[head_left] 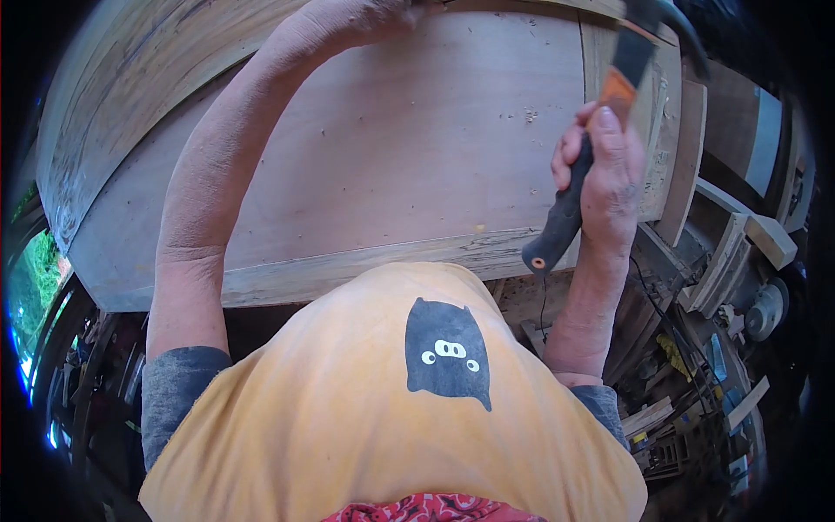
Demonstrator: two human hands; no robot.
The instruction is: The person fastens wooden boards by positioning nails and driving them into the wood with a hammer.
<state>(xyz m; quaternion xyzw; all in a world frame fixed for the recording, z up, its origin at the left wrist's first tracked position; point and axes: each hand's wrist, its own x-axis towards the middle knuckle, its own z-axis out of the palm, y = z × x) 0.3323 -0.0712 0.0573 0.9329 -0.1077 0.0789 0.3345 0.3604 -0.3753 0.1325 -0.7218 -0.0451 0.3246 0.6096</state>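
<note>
So the right hand [609, 178] grips a claw hammer [565, 213], head end far, right of the left hand [389, 15]; can't tell that one's grip.

Wearer has a yellow-orange top [348, 374], faded in paler patches, with a dark grey animal-face print [449, 383]: pointed corners, two round white eyes with dark pupils, pale oval snout with two dark nostrils, snout above the eyes as seen in the head view. Heathered dark blue-grey sleeves: left sleeve [181, 396] and right sleeve [602, 411] on either side of the print, both ending short of bare forearms, left hand [383, 12] and right hand [607, 178]. Red cloth [435, 509] with black-and-white patterning, nearer the camera than the print.
</note>
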